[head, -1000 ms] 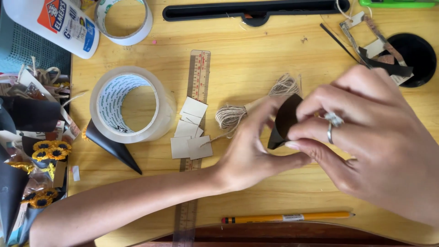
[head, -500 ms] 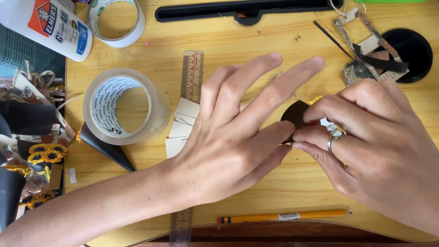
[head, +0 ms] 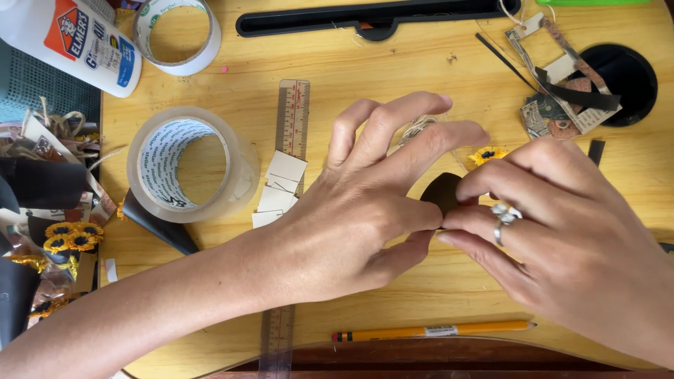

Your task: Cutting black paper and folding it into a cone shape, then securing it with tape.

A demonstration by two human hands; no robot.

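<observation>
The left hand (head: 351, 217) has curled its spread fingers (head: 393, 116), seemingly pinching the black piece (head: 442, 193) again.

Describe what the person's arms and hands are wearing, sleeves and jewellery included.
Both are bare of gloves. The left hand shows no ring, and its forearm is bare with no sleeve in view. The right hand wears a silver-coloured ring with a raised, ornate top on one finger; no sleeve shows there either.

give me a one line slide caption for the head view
Both hands, left and right, pinch a small black paper piece over a wooden table.

Both hands (head: 449, 217) fingertip to fingertip
</observation>
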